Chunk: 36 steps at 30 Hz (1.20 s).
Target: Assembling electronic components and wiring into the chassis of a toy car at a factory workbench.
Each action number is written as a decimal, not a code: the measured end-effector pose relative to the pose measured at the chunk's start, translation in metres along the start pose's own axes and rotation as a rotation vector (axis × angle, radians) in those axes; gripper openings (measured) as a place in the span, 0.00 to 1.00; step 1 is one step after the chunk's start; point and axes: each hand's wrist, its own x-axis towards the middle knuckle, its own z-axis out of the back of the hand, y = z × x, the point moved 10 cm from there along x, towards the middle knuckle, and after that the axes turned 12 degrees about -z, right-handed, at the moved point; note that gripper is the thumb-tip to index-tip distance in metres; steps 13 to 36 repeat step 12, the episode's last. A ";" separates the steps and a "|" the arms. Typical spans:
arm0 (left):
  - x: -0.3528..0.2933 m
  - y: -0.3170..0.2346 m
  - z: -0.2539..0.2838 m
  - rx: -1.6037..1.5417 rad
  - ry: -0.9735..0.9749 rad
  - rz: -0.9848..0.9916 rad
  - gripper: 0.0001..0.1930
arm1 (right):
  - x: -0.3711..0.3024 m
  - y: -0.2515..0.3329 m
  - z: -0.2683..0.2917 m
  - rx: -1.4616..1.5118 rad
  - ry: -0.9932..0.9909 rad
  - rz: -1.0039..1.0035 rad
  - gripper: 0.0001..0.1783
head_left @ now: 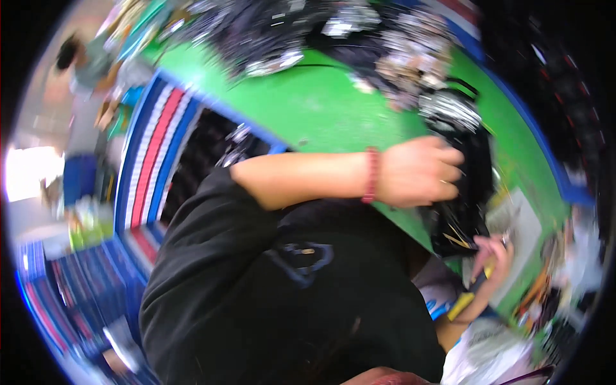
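My left hand (420, 172), with a red beaded bracelet at the wrist and a ring, reaches across from the left, blurred. Its fingers are curled over a black glossy bag-like item (473, 160) lying on the green table (333, 106); what they grip, if anything, is hidden. At the item's near end is my right hand (493, 253), fingers bent. A yellow and black tool handle (463, 305) runs from its palm along the wrist; the tool's kind is unclear. Shiny silvery material (452, 109) covers the item's far end.
Heaps of black and clear plastic-wrapped goods (256, 38) lie at the table's far side. A striped red, white and blue bin (154, 147) with dark contents stands left. Cluttered materials (545, 282) lie right. Another person (90, 64) is at the far left.
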 end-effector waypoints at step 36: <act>-0.029 0.020 -0.043 -0.367 -0.124 0.530 0.25 | -0.009 -0.039 -0.026 0.521 -0.004 -0.284 0.19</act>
